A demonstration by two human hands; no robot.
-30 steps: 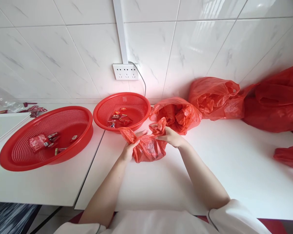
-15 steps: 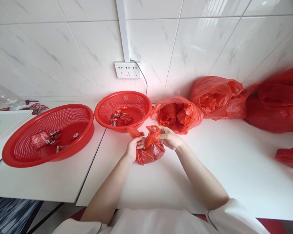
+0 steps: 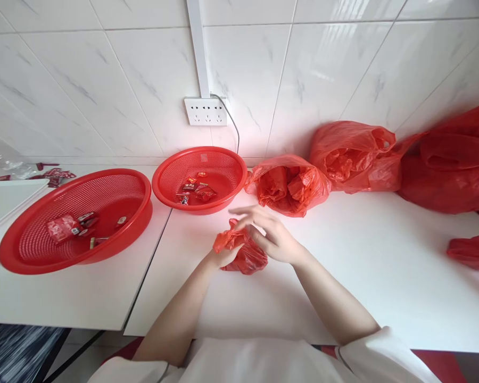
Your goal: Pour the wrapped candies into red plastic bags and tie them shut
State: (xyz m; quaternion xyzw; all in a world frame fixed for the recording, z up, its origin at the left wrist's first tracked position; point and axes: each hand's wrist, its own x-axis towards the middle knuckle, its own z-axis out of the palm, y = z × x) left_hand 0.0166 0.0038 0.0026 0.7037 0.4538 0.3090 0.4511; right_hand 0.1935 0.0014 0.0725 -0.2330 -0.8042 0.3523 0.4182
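A small red plastic bag [image 3: 252,259] with a bunched top stands on the white table in front of me. My left hand [image 3: 225,256] is closed around its gathered neck from the left; most of those fingers are hidden behind the plastic. Just over the bag's right side hovers my right hand [image 3: 274,235], slightly blurred, with its fingers apart and nothing held in them. Behind the bag sits a round red basket [image 3: 239,183] with a few small wrapped packets [image 3: 205,192] in it.
A larger red basket [image 3: 141,226] on the left holds several wrapped pieces. To the right, an open red bag [image 3: 317,199] stuffed with red plastic and a fuller bag [image 3: 355,138] line the tiled wall. Another small red bag [image 3: 473,254] lies far right. A socket panel [image 3: 206,111] is on the wall.
My right hand has let go of the bag's top and lifted, its fingers now spread. The left hand has turned around the bag's neck, and the top has slumped to the left.
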